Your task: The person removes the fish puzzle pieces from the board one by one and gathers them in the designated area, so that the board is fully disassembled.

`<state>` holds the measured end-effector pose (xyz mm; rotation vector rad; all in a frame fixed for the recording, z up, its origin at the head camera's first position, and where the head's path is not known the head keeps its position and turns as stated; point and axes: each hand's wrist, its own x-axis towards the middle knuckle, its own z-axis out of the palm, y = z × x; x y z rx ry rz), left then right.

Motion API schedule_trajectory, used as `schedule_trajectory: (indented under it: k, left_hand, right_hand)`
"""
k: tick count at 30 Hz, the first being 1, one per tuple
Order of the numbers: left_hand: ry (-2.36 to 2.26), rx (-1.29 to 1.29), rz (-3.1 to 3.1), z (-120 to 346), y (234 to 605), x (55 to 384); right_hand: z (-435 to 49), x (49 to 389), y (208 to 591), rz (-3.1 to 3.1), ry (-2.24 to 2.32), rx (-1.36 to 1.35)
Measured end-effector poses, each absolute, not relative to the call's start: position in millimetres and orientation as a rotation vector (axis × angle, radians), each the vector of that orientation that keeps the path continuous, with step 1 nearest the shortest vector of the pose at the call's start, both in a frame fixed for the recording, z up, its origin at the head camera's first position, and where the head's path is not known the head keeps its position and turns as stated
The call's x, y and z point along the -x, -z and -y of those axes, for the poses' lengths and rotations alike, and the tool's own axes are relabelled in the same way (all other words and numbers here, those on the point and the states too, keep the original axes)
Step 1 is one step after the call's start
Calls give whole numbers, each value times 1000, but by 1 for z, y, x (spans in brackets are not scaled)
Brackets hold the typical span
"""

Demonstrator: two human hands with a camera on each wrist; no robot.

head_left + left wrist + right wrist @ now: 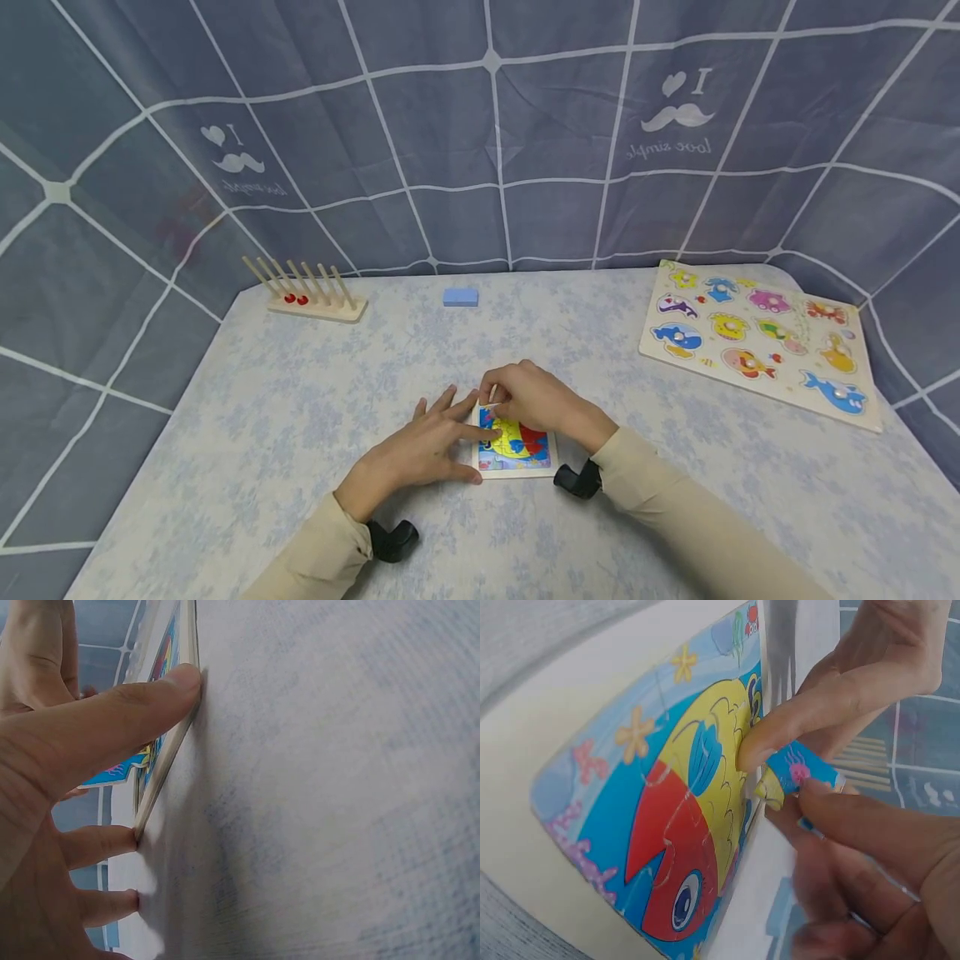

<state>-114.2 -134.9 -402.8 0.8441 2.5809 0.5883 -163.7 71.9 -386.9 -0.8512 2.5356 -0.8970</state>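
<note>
Head view showed the left hand [427,446], fingers spread, touching the fish puzzle [517,450] on the table [277,417], while the right hand [536,400] was at its far left corner. Left wrist view had the left thumb [124,724] against the puzzle's edge. Right wrist view showed the right thumb and fingers pinching a tilted blue piece [799,769] beside the left index finger [791,724].
</note>
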Motion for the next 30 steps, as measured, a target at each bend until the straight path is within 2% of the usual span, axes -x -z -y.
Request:
schedule_trajectory:
  k: [7,15,24,30]
  left_hand:
    - [-572,-846,-2591,134,402,114]
    - [-572,-849,-2591,132,402,115]
    - [-588,-841,-2590,132,402,115]
    - [-621,-799,-2577,134,401,113]
  right_hand:
    - [-80,167,388,-2463,1072,875]
    - [-109,174,389,-2436,1268,714]
    - [-152,177,390,-2534,1172,559]
    - [-167,178,392,-2580,1110,556]
